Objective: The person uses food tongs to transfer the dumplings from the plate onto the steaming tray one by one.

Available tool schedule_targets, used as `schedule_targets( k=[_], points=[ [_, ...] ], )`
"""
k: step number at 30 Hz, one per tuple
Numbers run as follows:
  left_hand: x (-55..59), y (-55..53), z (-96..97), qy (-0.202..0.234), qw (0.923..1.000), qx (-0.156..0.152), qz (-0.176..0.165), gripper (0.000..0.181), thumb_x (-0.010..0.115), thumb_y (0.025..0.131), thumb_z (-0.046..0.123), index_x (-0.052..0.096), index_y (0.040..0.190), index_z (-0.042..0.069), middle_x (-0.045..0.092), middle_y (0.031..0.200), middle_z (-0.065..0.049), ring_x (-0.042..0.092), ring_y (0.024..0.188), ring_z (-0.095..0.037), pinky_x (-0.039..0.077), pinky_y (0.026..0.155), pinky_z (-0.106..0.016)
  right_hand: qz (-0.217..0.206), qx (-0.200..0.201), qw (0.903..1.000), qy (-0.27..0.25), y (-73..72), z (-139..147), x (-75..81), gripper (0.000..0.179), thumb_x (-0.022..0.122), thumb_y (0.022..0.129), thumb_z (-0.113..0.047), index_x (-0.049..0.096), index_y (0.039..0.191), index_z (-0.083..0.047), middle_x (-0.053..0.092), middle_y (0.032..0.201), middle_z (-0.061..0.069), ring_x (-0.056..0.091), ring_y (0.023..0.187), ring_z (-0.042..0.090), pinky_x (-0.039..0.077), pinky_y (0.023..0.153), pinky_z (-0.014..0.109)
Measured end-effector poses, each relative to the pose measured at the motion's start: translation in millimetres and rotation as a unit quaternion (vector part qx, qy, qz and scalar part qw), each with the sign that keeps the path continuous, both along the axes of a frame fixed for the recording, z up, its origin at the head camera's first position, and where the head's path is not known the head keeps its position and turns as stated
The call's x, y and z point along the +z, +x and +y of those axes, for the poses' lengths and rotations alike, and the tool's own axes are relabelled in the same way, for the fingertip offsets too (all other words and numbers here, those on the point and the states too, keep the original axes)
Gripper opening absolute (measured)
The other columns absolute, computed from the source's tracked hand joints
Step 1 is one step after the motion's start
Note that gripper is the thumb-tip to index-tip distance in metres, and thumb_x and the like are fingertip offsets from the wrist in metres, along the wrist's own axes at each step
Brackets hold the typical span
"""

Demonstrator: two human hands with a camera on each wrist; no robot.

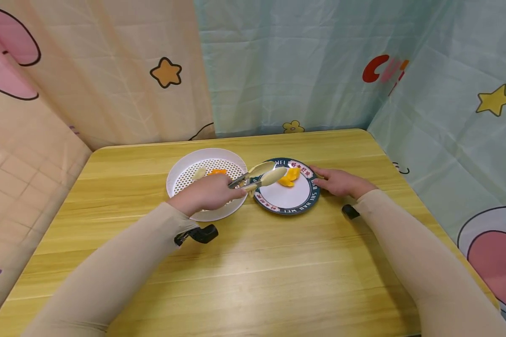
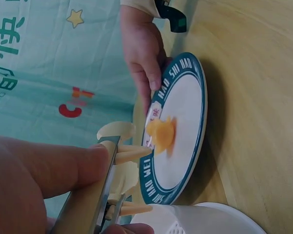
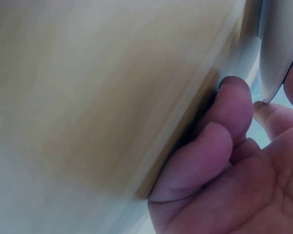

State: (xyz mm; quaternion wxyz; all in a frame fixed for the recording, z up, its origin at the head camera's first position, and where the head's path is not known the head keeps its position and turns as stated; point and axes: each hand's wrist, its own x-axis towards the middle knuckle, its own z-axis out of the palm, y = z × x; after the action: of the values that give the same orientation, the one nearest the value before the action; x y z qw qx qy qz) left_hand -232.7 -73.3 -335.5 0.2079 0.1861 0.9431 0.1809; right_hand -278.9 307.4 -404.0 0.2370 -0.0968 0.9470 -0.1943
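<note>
My left hand (image 1: 208,193) grips a pair of tongs (image 2: 95,190), metal-edged with cream, spoon-shaped heads. The heads stand apart over the gap between the strainer and the plate, with nothing seen between them. At the plate's right side, my right hand (image 1: 339,181) pinches the rim, thumb on top and a finger beneath. The plate (image 1: 284,199) is white with a dark green lettered rim and looks tilted in the left wrist view. Yellow-orange pieces (image 1: 290,177) lie on it, their kind unclear. In the right wrist view, curled fingers (image 3: 200,151) touch the tabletop.
A round white strainer basket (image 1: 174,180) stands left of the plate, partly under my left hand. In it lie a pale piece (image 1: 199,173) and an orange piece (image 1: 217,172). The wooden table (image 1: 257,271) runs back to printed curtains (image 1: 286,61).
</note>
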Motion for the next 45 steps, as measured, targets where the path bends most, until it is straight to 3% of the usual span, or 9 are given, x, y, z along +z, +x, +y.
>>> schedule_targets(
  k=[5, 9, 17, 30, 45],
  points=[
    [-3.5, -10.0, 5.0, -0.013, 0.9998, -0.010, -0.011, 0.049, 0.055, 0.104, 0.055, 0.057, 0.076, 0.015, 0.049, 0.072, 0.000, 0.049, 0.061, -0.017, 0.041, 0.057, -0.031, 0.002, 0.004, 1.0000, 0.005, -1.5, 0, 0.0, 0.066, 0.040, 0.114, -0.044, 0.013, 0.169, -0.020, 0.029, 0.167, 0.030, 0.032, 0.153, 0.053, 0.022, 0.125, 0.064],
    [-3.5, -12.3, 8.3, -0.030, 0.9994, -0.016, -0.008, 0.048, 0.054, 0.103, 0.055, 0.061, 0.078, 0.014, 0.052, 0.075, -0.001, 0.052, 0.065, -0.018, 0.043, 0.060, -0.032, 0.003, 0.007, 1.0000, 0.006, -2.9, 0, -0.6, 0.066, 0.040, 0.114, -0.044, 0.013, 0.169, -0.021, 0.029, 0.167, 0.030, 0.032, 0.153, 0.053, 0.022, 0.126, 0.064],
    [-3.2, -17.3, 17.8, -0.064, 0.9977, -0.021, -0.012, 0.049, 0.057, 0.102, 0.055, 0.058, 0.072, 0.017, 0.052, 0.070, 0.001, 0.049, 0.058, -0.015, 0.041, 0.055, -0.030, 0.001, 0.006, 1.0000, 0.006, -1.9, 0, -0.1, 0.066, 0.041, 0.114, -0.042, 0.013, 0.169, -0.019, 0.029, 0.167, 0.032, 0.034, 0.151, 0.054, 0.022, 0.126, 0.065],
    [3.4, -16.7, 26.3, -0.046, 0.9987, -0.023, -0.007, 0.048, 0.058, 0.102, 0.056, 0.063, 0.077, 0.015, 0.053, 0.072, 0.001, 0.052, 0.062, -0.016, 0.043, 0.057, -0.031, 0.003, 0.006, 1.0000, 0.007, -1.2, -1, 0.2, 0.066, 0.042, 0.114, -0.041, 0.013, 0.169, -0.018, 0.029, 0.167, 0.032, 0.030, 0.153, 0.054, 0.022, 0.126, 0.064],
    [-2.0, -20.8, 34.4, -0.086, 0.9957, -0.030, -0.013, 0.052, 0.056, 0.102, 0.062, 0.061, 0.078, 0.016, 0.055, 0.078, -0.002, 0.056, 0.067, -0.019, 0.046, 0.060, -0.033, 0.000, 0.006, 1.0000, -0.003, -1.3, 1, 0.1, 0.066, 0.040, 0.114, -0.041, 0.013, 0.169, -0.018, 0.028, 0.167, 0.031, 0.030, 0.153, 0.054, 0.021, 0.126, 0.065]
  ],
)
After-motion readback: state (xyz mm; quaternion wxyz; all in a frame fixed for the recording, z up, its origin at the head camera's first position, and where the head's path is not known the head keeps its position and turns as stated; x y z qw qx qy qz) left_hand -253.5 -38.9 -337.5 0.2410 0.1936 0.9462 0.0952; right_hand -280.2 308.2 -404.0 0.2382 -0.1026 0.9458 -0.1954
